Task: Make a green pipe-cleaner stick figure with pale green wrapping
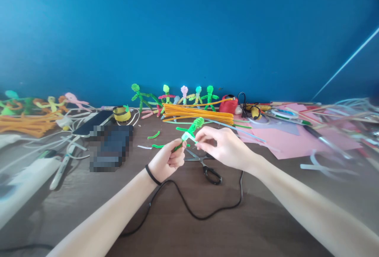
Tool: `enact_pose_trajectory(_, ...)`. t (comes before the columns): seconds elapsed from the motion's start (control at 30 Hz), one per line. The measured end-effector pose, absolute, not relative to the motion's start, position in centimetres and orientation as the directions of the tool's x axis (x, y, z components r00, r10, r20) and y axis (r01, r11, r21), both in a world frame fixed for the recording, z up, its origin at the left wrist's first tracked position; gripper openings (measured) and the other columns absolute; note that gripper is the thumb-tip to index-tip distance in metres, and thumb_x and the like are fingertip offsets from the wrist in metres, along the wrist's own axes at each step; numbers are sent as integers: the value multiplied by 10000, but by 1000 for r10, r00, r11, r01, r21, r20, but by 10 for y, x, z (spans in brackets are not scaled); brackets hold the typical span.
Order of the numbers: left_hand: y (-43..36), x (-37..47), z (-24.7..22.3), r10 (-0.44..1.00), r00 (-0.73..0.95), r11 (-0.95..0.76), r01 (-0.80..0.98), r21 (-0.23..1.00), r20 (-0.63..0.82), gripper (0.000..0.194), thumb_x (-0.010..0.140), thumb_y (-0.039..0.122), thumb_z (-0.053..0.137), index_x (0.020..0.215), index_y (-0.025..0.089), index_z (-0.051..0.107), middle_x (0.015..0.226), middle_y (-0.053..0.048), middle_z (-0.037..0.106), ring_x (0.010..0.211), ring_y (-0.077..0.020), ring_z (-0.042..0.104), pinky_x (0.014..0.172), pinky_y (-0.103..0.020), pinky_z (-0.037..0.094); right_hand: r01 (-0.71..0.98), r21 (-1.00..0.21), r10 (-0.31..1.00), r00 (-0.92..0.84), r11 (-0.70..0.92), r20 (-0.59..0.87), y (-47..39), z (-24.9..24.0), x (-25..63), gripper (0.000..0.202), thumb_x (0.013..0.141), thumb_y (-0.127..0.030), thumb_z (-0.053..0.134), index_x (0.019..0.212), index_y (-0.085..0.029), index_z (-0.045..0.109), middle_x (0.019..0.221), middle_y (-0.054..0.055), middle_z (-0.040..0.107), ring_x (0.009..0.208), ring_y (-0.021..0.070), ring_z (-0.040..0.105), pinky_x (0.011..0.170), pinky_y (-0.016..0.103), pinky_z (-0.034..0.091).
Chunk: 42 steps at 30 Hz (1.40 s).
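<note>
No text, label or number can be read.

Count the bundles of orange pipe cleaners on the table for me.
2. The middle bundle lies beyond the right hand; the far-left bundle runs to the picture's edge. Others could be hidden.

You hold a fuzzy green figure (193, 127) aloft at mid-scene, tilted, its coiled head angled far and right, one stubby arm pointing left. A narrow pale strip (190, 136) crosses its body below that arm, one end reaching right; whether it circles fully is hidden.
</note>
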<state>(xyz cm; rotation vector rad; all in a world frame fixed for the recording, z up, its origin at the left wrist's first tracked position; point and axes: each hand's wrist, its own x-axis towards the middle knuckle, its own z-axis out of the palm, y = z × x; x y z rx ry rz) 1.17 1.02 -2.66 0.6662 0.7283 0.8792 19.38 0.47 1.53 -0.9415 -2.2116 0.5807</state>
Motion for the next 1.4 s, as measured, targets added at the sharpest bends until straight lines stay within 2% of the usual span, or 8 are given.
enact_pose_trajectory(0.07, 11, 11, -27, 858, 446, 469, -477, 743, -255, 273, 851, 218, 348, 645, 128, 503, 389, 100, 152, 311, -24, 102, 307, -118, 156, 419, -717, 800, -504, 557, 326, 5, 11, 191, 37, 778, -194, 532, 791, -185, 499, 678, -1, 661, 612, 118, 604, 579, 227, 428)
enact_pose_trajectory(0.23, 10, 10, -26, 871, 458, 433, -545, 718, -177, 280, 859, 217, 333, 665, 133, 515, 389, 102, 131, 309, -33, 86, 296, -127, 164, 284, -910, 879, -452, 303, 151, 14, -2, 187, 208, 757, -326, 559, 763, -191, 401, 643, 10, 651, 503, 116, 575, 491, 229, 424)
enact_pose_trajectory(0.33, 9, 10, -24, 861, 487, 438, -563, 700, -147, 300, 865, 214, 317, 663, 131, 523, 391, 100, 110, 318, -39, 60, 295, -136, 147, 172, -969, 883, -462, 177, 80, 21, -10, 188, 311, 725, -374, 593, 822, -203, 352, 626, 1, 646, 461, 114, 563, 437, 212, 392)
enact_pose_trajectory(0.5, 6, 10, -23, 833, 540, 475, -583, 660, -121, 317, 868, 211, 306, 661, 125, 530, 411, 95, 97, 327, -41, 51, 305, -145, 134, 58, -994, 847, -529, 88, 44, 27, -17, 186, 369, 695, -378, 628, 870, -199, 358, 629, -1, 648, 457, 116, 573, 424, 207, 381)
enact_pose_trajectory(0.8, 0, 7, -19, 720, 681, 605, -520, 603, -135, 278, 829, 200, 375, 589, 125, 494, 420, 93, 117, 340, -35, 56, 337, -142, 152, -24, -994, 796, -598, 102, 96, 29, -23, 187, 263, 686, -365, 636, 824, -156, 557, 710, 13, 639, 563, 105, 585, 528, 232, 435)
enact_pose_trajectory(1.13, -2, 10, -24, 627, 754, 673, -398, 623, -196, 336, 837, 217, 314, 527, 144, 421, 379, 92, 90, 314, -35, 19, 311, -131, 148, 78, -988, 857, -510, 133, 75, 35, -19, 197, 263, 639, -369, 659, 751, -131, 667, 573, 17, 627, 538, 126, 585, 545, 252, 468)
enact_pose_trajectory(1.3, -1, 9, -30, 506, 834, 705, -252, 663, -221, 303, 811, 235, 366, 536, 138, 446, 362, 96, 128, 304, -31, 71, 320, -140, 168, 143, -948, 820, -549, 283, 162, 34, -17, 199, 220, 655, -331, 649, 757, -141, 690, 665, 35, 663, 653, 155, 607, 611, 255, 480)
enact_pose_trajectory(1.4, 0, 9, -29, 405, 871, 689, -92, 719, -277, 273, 804, 235, 385, 566, 134, 472, 350, 98, 159, 309, -32, 99, 326, -145, 164, 118, -965, 757, -645, 233, 104, 36, -20, 203, 250, 658, -277, 648, 863, -139, 683, 784, 49, 681, 729, 169, 623, 655, 254, 484)
